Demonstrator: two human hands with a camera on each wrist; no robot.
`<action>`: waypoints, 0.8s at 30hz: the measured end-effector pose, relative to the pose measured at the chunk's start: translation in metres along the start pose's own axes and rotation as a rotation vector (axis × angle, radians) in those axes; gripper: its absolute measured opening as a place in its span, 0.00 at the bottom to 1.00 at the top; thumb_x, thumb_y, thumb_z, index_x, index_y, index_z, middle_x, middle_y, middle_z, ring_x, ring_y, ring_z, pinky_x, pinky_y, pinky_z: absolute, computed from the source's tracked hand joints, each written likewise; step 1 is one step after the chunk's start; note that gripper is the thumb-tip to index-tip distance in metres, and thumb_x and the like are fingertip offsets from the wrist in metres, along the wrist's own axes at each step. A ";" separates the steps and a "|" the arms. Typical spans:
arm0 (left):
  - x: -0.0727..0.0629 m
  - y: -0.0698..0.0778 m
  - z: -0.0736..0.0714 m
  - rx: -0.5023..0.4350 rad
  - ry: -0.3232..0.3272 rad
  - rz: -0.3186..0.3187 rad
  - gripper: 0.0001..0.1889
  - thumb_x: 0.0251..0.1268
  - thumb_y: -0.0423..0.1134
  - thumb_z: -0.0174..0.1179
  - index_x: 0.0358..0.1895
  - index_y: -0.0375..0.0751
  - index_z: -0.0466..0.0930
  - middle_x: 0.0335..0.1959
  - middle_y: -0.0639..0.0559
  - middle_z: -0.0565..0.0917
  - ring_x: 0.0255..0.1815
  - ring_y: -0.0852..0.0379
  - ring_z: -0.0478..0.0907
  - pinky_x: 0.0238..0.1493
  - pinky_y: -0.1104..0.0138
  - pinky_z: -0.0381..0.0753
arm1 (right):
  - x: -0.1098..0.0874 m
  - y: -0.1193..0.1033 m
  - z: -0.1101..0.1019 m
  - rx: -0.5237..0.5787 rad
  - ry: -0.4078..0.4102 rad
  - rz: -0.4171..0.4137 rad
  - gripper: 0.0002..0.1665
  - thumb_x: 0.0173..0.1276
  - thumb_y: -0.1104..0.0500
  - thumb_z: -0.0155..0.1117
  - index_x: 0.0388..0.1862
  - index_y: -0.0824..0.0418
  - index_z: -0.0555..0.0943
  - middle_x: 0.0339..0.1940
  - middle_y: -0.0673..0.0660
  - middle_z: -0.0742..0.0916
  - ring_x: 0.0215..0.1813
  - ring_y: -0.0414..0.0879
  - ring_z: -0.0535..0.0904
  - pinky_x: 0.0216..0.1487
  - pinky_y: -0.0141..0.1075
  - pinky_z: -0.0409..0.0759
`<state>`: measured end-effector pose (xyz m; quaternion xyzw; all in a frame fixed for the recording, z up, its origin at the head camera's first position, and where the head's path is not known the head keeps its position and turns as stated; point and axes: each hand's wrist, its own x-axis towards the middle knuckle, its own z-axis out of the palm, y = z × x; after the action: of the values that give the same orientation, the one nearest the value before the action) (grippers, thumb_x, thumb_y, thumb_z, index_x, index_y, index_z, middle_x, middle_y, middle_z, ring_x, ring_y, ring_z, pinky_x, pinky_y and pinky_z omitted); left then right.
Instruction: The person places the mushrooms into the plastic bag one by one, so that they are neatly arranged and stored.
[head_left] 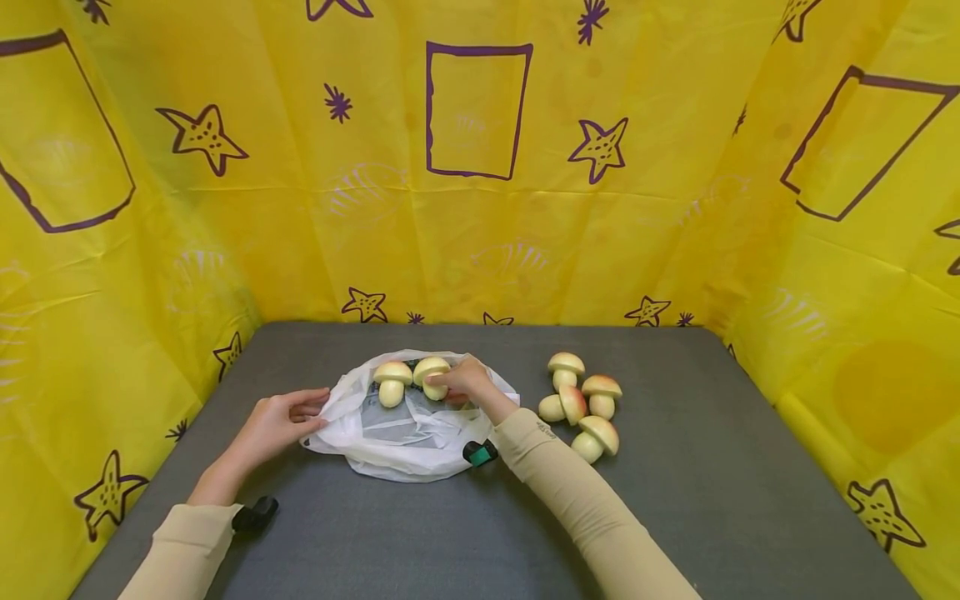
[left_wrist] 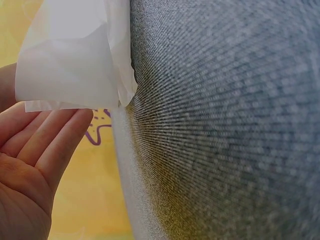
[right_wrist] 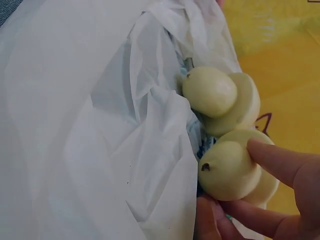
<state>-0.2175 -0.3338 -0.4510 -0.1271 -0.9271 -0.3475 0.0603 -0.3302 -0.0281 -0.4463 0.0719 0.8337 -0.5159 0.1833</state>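
A white plastic bag [head_left: 442,461] lies spread on the grey table with its mouth open upward. Two toy mushrooms with cream stems and rounded caps are at the far side of its opening. My right hand [head_left: 468,381] pinches the right-hand mushroom [head_left: 431,367], thumb on one side and fingers beneath, as the right wrist view shows. Beside it stands the other mushroom [right_wrist: 210,92], untouched. My left hand [head_left: 273,425] holds the bag's left edge between thumb and fingers; in the left wrist view the white plastic [left_wrist: 70,65] partly hides the thumb.
Several more toy mushrooms [head_left: 598,437] lie grouped on the table [head_left: 720,467] to the right of the bag, near my right forearm. Yellow patterned cloth [head_left: 480,250] hangs around the back and both sides. Each wrist wears a small black camera [head_left: 255,514].
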 end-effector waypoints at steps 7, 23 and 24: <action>0.001 0.001 0.000 -0.005 0.008 0.011 0.25 0.54 0.40 0.69 0.57 0.38 0.79 0.50 0.43 0.84 0.40 0.65 0.84 0.39 0.77 0.81 | -0.005 0.000 -0.001 -0.004 -0.041 -0.011 0.28 0.51 0.50 0.77 0.42 0.67 0.78 0.34 0.61 0.84 0.30 0.50 0.85 0.28 0.37 0.84; 0.000 0.002 0.000 -0.003 0.014 0.008 0.25 0.54 0.39 0.69 0.57 0.37 0.79 0.49 0.41 0.84 0.39 0.65 0.84 0.38 0.75 0.82 | -0.010 0.001 -0.001 -0.035 -0.048 0.001 0.24 0.49 0.53 0.78 0.35 0.67 0.77 0.27 0.58 0.84 0.31 0.51 0.87 0.31 0.37 0.85; 0.000 0.002 0.001 -0.004 0.017 0.007 0.25 0.54 0.39 0.70 0.56 0.36 0.79 0.49 0.41 0.84 0.39 0.65 0.84 0.38 0.75 0.82 | -0.010 0.001 -0.001 -0.032 -0.048 0.001 0.24 0.49 0.53 0.78 0.35 0.67 0.78 0.27 0.58 0.85 0.31 0.51 0.87 0.31 0.36 0.84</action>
<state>-0.2169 -0.3320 -0.4502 -0.1275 -0.9254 -0.3502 0.0690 -0.3208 -0.0261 -0.4435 0.0567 0.8373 -0.5039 0.2046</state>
